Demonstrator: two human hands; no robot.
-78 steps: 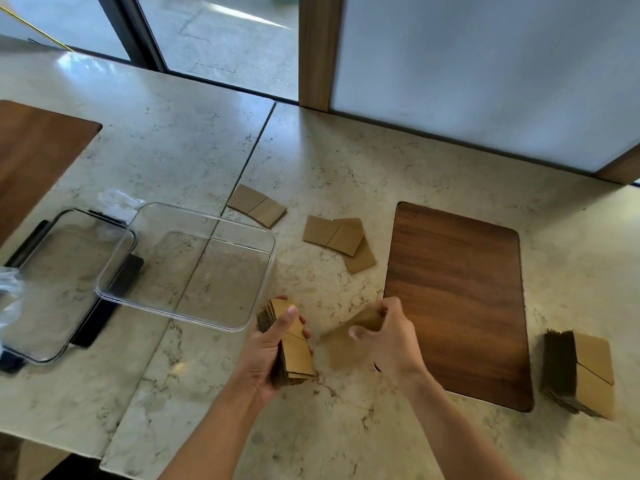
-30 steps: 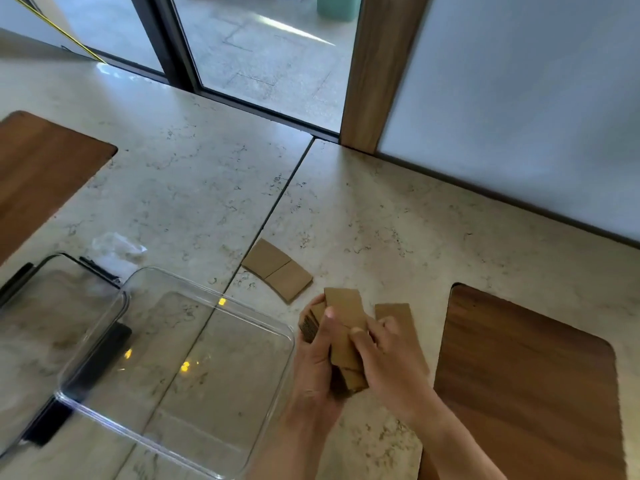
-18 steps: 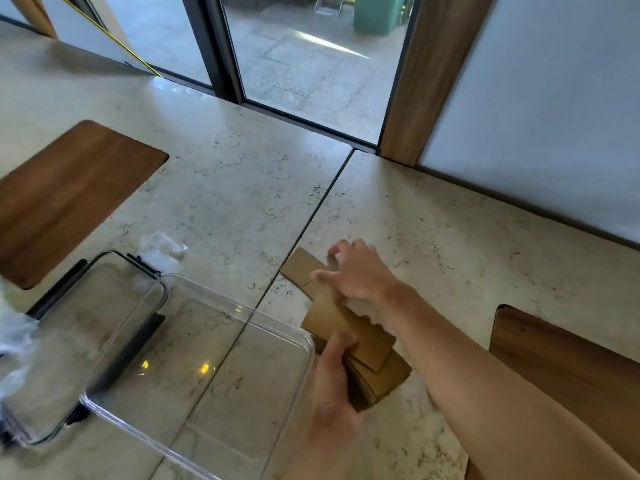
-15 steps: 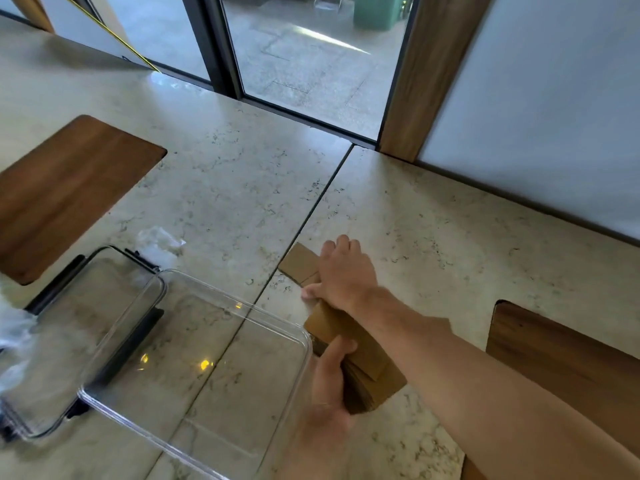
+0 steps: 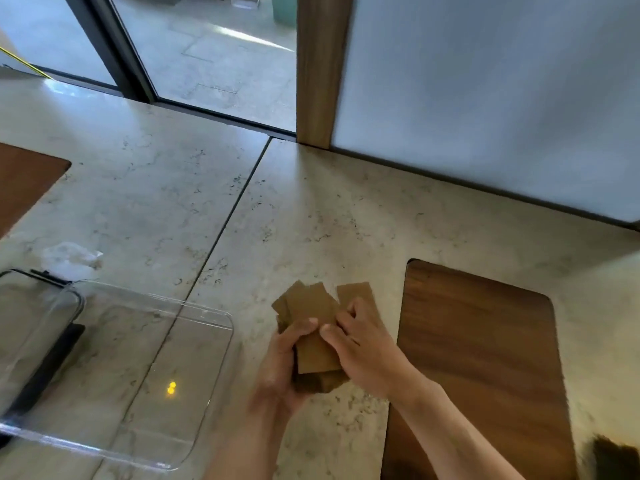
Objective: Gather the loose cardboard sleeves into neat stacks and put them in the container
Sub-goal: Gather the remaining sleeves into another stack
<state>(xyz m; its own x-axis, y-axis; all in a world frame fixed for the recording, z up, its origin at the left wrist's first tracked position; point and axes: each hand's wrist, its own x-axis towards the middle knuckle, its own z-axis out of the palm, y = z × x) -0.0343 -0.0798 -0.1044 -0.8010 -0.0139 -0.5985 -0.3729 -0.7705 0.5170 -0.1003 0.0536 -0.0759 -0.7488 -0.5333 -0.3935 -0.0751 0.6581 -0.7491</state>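
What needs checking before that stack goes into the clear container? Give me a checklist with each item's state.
1. Stack held: ok. The left hand and the right hand both grip the stack of cardboard sleeves.
2. Stack squared: not ok. The top sleeves fan out at different angles.
3. Container open: ok. The clear container lies open-topped to the left of the hands, with its lid set aside.
4. Container free inside: ok. Only the countertop shows through it.
5. Loose sleeves all gathered: cannot tell. None lie on the visible countertop, but the view is cropped.
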